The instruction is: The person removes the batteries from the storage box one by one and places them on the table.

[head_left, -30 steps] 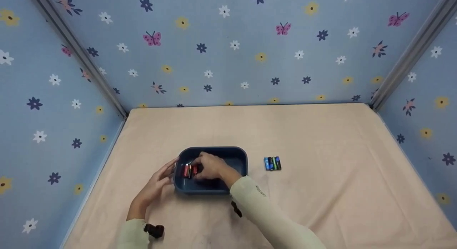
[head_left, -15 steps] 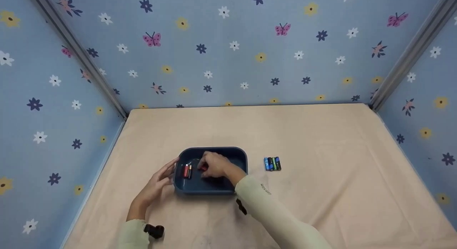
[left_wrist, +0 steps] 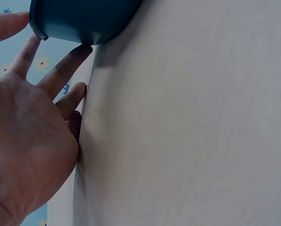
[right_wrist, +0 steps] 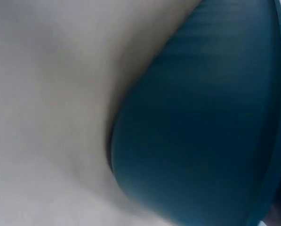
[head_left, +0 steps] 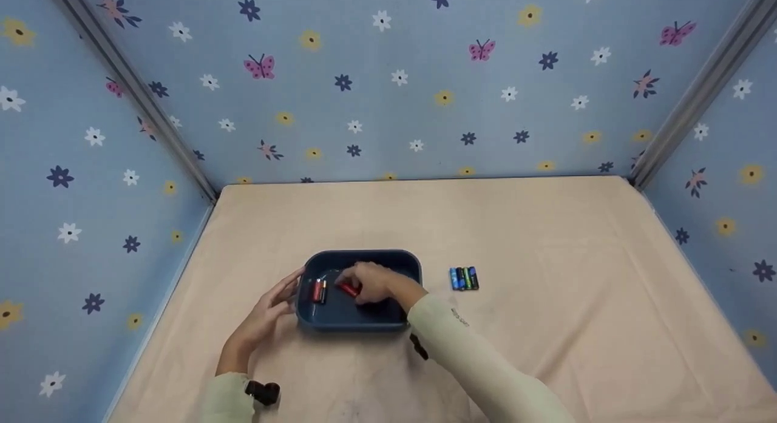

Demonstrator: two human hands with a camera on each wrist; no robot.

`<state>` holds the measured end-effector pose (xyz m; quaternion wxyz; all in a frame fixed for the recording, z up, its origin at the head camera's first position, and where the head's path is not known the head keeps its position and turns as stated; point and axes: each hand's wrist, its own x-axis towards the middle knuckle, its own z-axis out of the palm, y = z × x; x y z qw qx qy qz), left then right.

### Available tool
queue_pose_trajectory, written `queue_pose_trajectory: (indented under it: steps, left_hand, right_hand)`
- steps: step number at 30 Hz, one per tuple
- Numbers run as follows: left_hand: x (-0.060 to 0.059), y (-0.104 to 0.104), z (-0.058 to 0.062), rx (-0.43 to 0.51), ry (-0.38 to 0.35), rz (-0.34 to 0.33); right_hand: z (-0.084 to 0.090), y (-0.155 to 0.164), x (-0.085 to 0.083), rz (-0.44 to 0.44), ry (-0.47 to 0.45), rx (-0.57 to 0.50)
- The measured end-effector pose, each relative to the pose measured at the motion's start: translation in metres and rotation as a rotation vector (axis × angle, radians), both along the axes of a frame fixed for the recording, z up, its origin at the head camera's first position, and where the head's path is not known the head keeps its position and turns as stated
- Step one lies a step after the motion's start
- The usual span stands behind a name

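You held a red battery inside the dark blue tray, pinched in the fingertips of your right hand, which reached in over the tray's rim from about 4 o'clock. The battery lay tilted, just off the tray's middle toward 9 o'clock. Two more batteries, red and dark, stood side by side against the tray's inner wall at 9 o'clock, a little apart from the one you gripped.

Your left hand was spread and relaxed, its fingers straight, resting against the outside of the tray's wall at 9 o'clock. The left wrist view showed those fingertips touching the tray's lower corner where it met the cloth. The right wrist view showed only the blurred blue wall of the tray close up, so your grip could not be read from there.

At 3 o'clock from the tray, well clear of it, a row of four batteries lay touching one another on the beige cloth. Blue floral walls stood around the cloth.
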<state>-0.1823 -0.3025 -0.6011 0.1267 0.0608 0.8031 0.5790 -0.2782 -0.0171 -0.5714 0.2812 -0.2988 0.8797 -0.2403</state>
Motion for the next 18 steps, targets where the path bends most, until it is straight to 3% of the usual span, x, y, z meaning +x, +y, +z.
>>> queue_pose_trajectory:
  steps: [6, 18]
  left_hand:
    - [0.001, -0.001, 0.000, 0.002, -0.003, -0.008]
    - [0.000, -0.002, 0.000, 0.015, 0.019, -0.025]
  right_hand:
    - [0.008, 0.009, -0.002, 0.046, -0.019, -0.009]
    - [0.009, 0.013, -0.001, 0.043, -0.045, -0.052]
